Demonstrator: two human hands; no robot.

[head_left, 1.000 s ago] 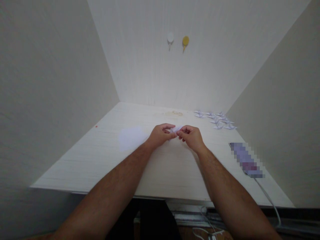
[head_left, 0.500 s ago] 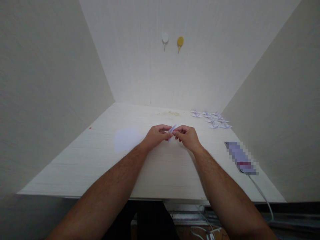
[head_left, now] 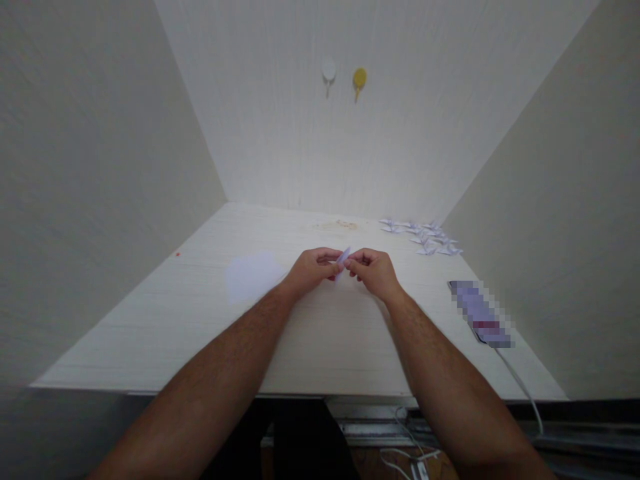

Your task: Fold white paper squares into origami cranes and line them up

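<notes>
A small folded piece of white paper [head_left: 343,255] is held up above the middle of the table, tilted to the right. My left hand [head_left: 316,272] pinches it between thumb and fingers from the left. From the other side, my right hand [head_left: 369,268] is closed with thumb and fingertips at the paper's right edge. Part of the paper is hidden by the fingers. Several folded white paper cranes [head_left: 429,240] sit grouped at the table's back right. Left of my left hand lie flat white paper sheets [head_left: 251,275].
A phone [head_left: 480,313], its screen blurred out, lies at the right with a white cable [head_left: 523,383] running over the front edge of the table [head_left: 330,353]. Walls enclose the back and sides. A white hook [head_left: 329,71] and a yellow hook [head_left: 359,78] are on the back wall.
Both hands stay almost in place, pinching the folded paper. The whole view has shifted slightly; little else differs.
</notes>
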